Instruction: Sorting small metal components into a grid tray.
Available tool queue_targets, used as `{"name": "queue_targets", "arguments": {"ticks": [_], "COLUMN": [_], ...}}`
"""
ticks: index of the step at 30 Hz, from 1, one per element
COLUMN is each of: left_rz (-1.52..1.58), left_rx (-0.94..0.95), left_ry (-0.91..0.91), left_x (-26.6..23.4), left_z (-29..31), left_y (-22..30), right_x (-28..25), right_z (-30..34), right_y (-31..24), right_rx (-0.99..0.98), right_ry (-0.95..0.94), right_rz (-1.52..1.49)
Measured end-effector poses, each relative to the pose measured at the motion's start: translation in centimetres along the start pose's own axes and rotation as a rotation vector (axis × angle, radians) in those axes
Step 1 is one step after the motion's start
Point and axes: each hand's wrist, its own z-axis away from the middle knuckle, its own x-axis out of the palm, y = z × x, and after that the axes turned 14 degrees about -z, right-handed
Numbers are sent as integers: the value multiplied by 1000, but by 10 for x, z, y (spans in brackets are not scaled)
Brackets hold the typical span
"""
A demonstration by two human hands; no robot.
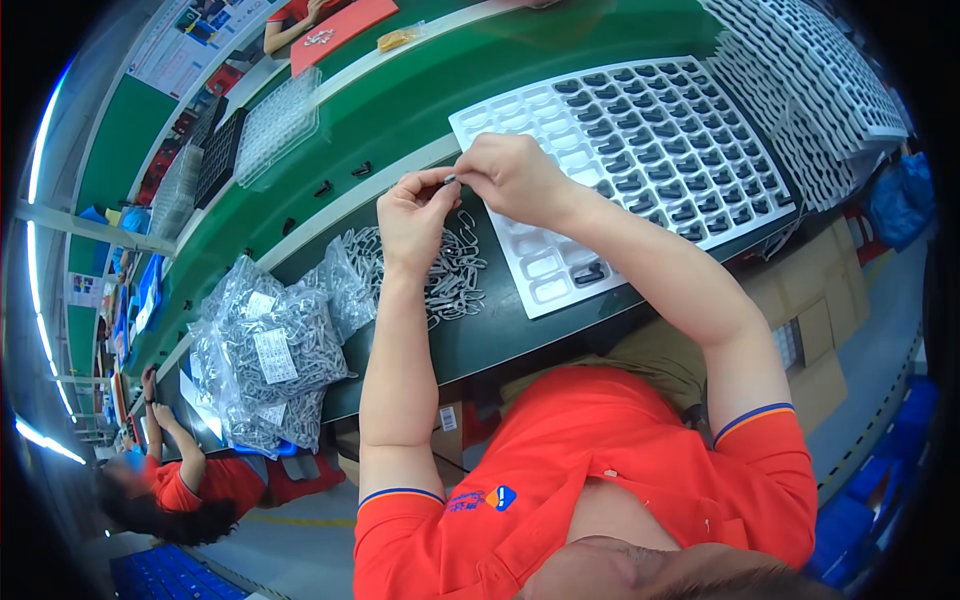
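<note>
My left hand (414, 222) and my right hand (512, 178) meet above the bench, fingertips pinched together around a small grey metal piece (450, 179). Most of that piece is hidden by the fingers, so its full shape cannot be made out. Beneath and beside my left forearm lies a loose pile of grey metal oval links (462, 272). Under my right hand and forearm stretches a white moulded tray (543, 264). Rows of small black parts (655, 150) fill its right side, while many pockets along its left side are bare.
Clear plastic bags of metal links (270, 345) are heaped left of the pile. A few black parts (361, 169) sit on the green conveyor belt (400, 115) beyond the bench. Stacked white trays (800, 90) rise at the far right. A co-worker (190, 480) works at the left.
</note>
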Motion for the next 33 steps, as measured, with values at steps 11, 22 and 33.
{"name": "queue_targets", "arguments": {"ticks": [11,22,33], "left_rz": [106,-64,-1021], "left_rx": [-11,15,186], "left_ry": [-40,-81,253], "left_x": [1,-1,-51], "left_z": [2,-1,-115], "left_y": [-1,2,-45], "right_x": [3,1,25], "right_z": [-1,-3,-11], "right_y": [4,18,-23], "right_rx": [501,517,361], "right_ry": [53,-88,-609], "right_rz": [-311,-351,396]}}
